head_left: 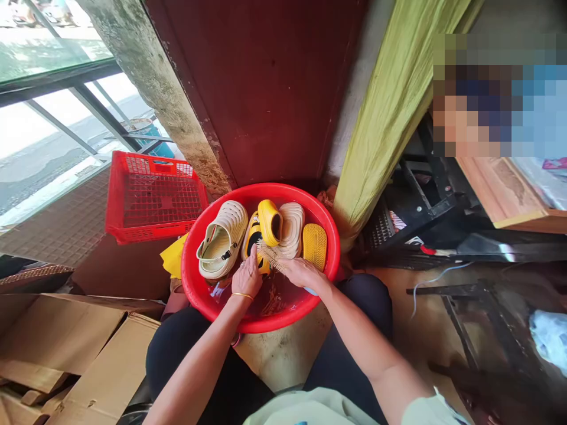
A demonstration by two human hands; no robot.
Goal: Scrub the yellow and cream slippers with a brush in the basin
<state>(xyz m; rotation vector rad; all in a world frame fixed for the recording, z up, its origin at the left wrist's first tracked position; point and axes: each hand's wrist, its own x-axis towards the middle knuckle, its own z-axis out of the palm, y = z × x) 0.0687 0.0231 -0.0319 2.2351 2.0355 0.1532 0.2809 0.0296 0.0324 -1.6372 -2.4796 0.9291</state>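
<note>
A round red basin (261,324) holds water and several shoes. On its left side lies a cream clog (221,236) with a strap. Beside it are a yellow and black shoe (253,229) and a small yellow shoe (270,222) resting above it. A cream sole (291,229) faces up, and a yellow sole (315,245) lies at the right. My right hand (303,274) is closed round a bristled brush (271,254), its bristles over the yellow and black shoe. My left hand (247,277) is at that shoe's near end, fingers pressed together on it.
A red crate (162,200) stands left of the basin, with cardboard boxes (97,366) nearer. Behind are a dark red panel (266,88) and a green-yellow cloth (381,118). Right are a wooden table (509,195) and a dark metal frame (465,290).
</note>
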